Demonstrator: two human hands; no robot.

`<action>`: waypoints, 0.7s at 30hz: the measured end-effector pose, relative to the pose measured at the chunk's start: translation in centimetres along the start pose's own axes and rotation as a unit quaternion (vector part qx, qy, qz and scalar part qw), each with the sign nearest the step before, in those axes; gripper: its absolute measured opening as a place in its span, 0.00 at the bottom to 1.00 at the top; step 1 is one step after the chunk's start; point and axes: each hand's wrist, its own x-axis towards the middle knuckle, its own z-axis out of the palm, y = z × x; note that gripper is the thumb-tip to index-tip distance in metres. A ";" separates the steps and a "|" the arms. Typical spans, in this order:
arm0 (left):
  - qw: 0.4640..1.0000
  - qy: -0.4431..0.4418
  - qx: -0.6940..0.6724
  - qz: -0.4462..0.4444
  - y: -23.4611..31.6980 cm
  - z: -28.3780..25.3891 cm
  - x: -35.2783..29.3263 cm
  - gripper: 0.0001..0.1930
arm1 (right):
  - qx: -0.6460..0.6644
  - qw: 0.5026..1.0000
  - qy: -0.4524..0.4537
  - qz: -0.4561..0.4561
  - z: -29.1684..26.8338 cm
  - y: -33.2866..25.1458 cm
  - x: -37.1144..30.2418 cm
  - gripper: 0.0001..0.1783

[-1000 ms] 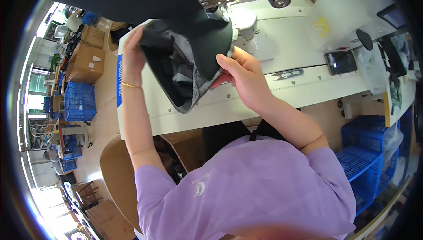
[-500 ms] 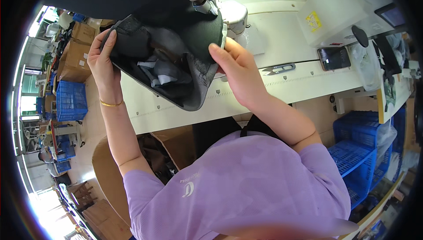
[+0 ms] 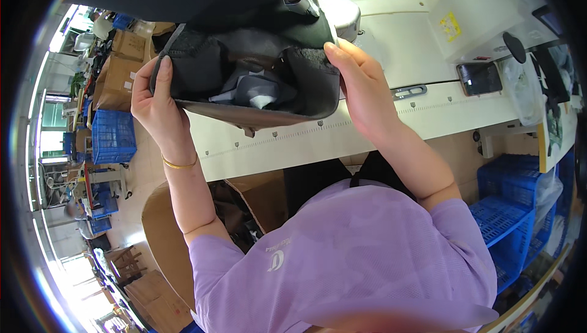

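Observation:
A dark grey and black fabric bag (image 3: pixel 202 70) hangs in front of me with its mouth spread open toward me. My left hand (image 3: pixel 160 103) grips its left edge, thumb on the near side and fingers behind. My right hand (image 3: pixel 364 85) pinches the right edge near the upper corner. Inside the bag lies crumpled grey lining with a pale patch (image 3: pixel 264 99). Just beyond the bag's far right edge is the metal lower end of a sewing machine (image 3: pixel 302 3); whether its foot touches the fabric is hidden.
The white sewing table (image 3: pixel 257 149) has a ruler along its front edge. Thread snips (image 3: pixel 408 92) and a phone (image 3: pixel 479 80) lie on it. Blue crates (image 3: pixel 501 210) stand at the right, a cardboard box (image 3: pixel 260 195) below the table. Another blue crate (image 3: pixel 114 137) is far left.
Both hands have pulled the bag's mouth wider and more level, the right hand moving outward. Its near edge has risen and straightened. The whole view has shifted slightly.

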 end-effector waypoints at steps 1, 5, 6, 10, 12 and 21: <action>1.000 0.005 0.001 0.002 -0.1 0.0 0.1 0.08 | 0.000 1.000 0.001 -0.001 0.1 -0.1 0.1 0.11; 1.000 0.021 0.004 0.008 -0.6 0.4 0.7 0.08 | -0.029 0.998 0.011 -0.054 0.0 0.5 0.5 0.12; 1.000 0.022 0.002 0.006 -0.9 0.4 1.0 0.08 | -0.046 0.997 0.009 -0.065 -0.1 0.8 0.6 0.12; 1.000 0.023 0.007 0.016 -2.0 0.2 2.3 0.08 | -0.117 0.989 0.010 -0.085 0.8 0.4 0.0 0.11; 1.000 0.026 0.001 0.014 -2.3 0.3 2.6 0.07 | -0.132 0.987 0.005 -0.096 0.9 0.4 -0.1 0.15; 0.998 0.002 -0.066 -0.011 -2.5 0.6 2.9 0.08 | -0.103 0.991 -0.003 -0.091 0.5 0.8 0.1 0.11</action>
